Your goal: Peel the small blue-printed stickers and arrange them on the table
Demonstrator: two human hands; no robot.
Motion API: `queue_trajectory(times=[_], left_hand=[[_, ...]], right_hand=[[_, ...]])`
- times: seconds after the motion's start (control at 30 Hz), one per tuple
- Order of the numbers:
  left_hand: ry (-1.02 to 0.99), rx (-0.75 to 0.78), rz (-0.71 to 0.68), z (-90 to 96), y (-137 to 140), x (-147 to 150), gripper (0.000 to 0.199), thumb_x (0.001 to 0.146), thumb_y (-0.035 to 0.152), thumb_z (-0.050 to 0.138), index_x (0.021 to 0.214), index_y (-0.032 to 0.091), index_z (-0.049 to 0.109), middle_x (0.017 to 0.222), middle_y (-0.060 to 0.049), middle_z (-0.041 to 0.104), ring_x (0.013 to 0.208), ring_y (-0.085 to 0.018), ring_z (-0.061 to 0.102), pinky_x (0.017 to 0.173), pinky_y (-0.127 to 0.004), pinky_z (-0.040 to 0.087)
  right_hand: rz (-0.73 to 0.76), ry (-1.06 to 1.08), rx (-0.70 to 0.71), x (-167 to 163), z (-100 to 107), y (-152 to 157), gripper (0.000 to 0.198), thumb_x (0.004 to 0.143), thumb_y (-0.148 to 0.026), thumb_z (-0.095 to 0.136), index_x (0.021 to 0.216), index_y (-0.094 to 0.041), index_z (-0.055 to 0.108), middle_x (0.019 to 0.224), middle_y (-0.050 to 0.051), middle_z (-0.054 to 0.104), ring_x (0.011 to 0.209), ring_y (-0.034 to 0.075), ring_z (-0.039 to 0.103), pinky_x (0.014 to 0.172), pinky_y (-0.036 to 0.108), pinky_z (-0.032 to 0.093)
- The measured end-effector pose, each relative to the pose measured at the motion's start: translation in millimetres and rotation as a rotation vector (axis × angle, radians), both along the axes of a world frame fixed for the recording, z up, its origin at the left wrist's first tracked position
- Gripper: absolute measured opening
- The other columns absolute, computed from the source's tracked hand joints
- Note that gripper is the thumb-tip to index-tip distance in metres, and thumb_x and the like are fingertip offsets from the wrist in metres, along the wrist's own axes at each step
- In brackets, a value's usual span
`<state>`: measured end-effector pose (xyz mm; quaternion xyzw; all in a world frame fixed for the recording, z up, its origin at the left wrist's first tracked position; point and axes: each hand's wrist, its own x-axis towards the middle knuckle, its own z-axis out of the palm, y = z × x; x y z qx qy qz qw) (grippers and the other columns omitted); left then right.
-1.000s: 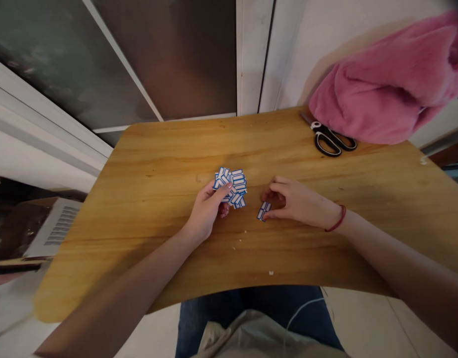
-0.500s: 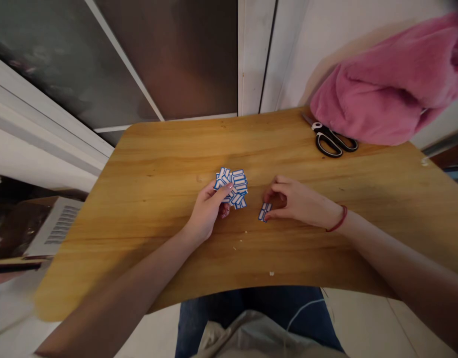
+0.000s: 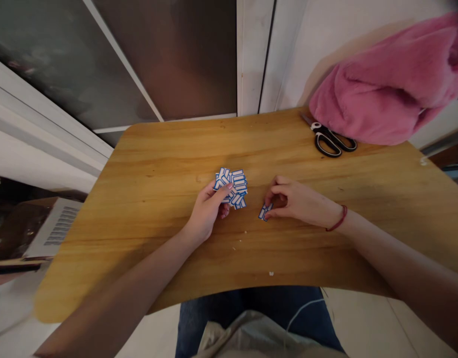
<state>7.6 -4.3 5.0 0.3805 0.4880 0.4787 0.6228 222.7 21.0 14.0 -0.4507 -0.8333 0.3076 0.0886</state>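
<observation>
A loose, overlapping bunch of small white labels with blue borders [image 3: 239, 183] is in my left hand [image 3: 210, 206], pinned under the thumb with the fingers curled beneath. To the right, close to the tabletop, my right hand [image 3: 290, 198] pinches the right edge of a small piece of blue-bordered labels [image 3: 263, 213] between thumb and fingertips. This piece lies apart from the bunch. The fingertips partly cover it, and I cannot tell whether it still touches the wood. A red cord circles my right wrist.
Both hands are over a wooden table [image 3: 176, 149]. Black-handled scissors [image 3: 331, 141] lie at the back right beside a pink plush cloth [image 3: 378, 94]. Tiny white scraps [image 3: 271, 273] dot the near part. A cardboard box [image 3: 51, 226] stands left of the table.
The fingertips of my right hand now cover slightly more of the small label piece. My left hand and its bunch of labels have stayed in place.
</observation>
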Motion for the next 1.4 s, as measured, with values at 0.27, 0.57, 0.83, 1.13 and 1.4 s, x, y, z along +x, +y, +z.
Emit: queue_trajectory(times=[0.27,0.57,0.83,1.13,1.4], left_hand=[[-0.004,0.001,-0.004,0.6,-1,1,0.024,0.074,0.034,0.065,0.068,0.018,0.047,0.043,0.008,0.043,0.035,-0.004,0.036,0.033,-0.015,0.026],[-0.008,0.008,0.002,-0.2,-1,2,0.025,0.073,0.036,0.066,0.070,0.018,0.048,0.046,0.008,0.045,0.035,-0.004,0.037,0.033,-0.015,0.027],[0.011,0.004,-0.003,0.0,0,1,0.026,0.074,0.036,0.065,0.068,0.018,0.047,0.045,0.008,0.044,0.035,-0.004,0.037,0.033,-0.015,0.027],[0.001,-0.004,0.007,0.4,0,2,0.026,0.072,0.036,0.066,0.069,0.019,0.047,0.045,0.008,0.044,0.035,-0.004,0.036,0.033,-0.016,0.027],[-0.004,-0.002,0.003,0.4,0,2,0.026,0.072,0.035,0.066,0.068,0.019,0.046,0.045,0.008,0.044,0.036,-0.004,0.037,0.033,-0.016,0.027]], right_hand=[[0.026,0.031,0.036,8,0,4,0.047,0.068,-0.056,0.068,0.095,-0.018,0.061,0.091,0.005,0.054,0.074,0.016,0.050,0.066,0.029,0.043],[0.127,-0.002,-0.033,11,2,7,0.027,0.083,-0.043,0.056,0.093,-0.019,0.064,0.087,0.004,0.052,0.071,0.013,0.051,0.065,0.027,0.043],[0.148,-0.003,-0.021,9,3,5,0.023,0.083,-0.041,0.057,0.084,-0.020,0.066,0.089,0.005,0.053,0.072,0.014,0.052,0.067,0.029,0.043],[0.256,0.002,0.068,4,4,0,0.035,0.075,-0.052,0.063,0.099,-0.027,0.068,0.093,0.005,0.053,0.084,0.019,0.052,0.079,0.035,0.042],[0.274,-0.037,0.046,-5,6,-5,0.021,0.079,-0.043,0.063,0.085,-0.024,0.070,0.087,0.005,0.053,0.083,0.018,0.052,0.078,0.033,0.041]])
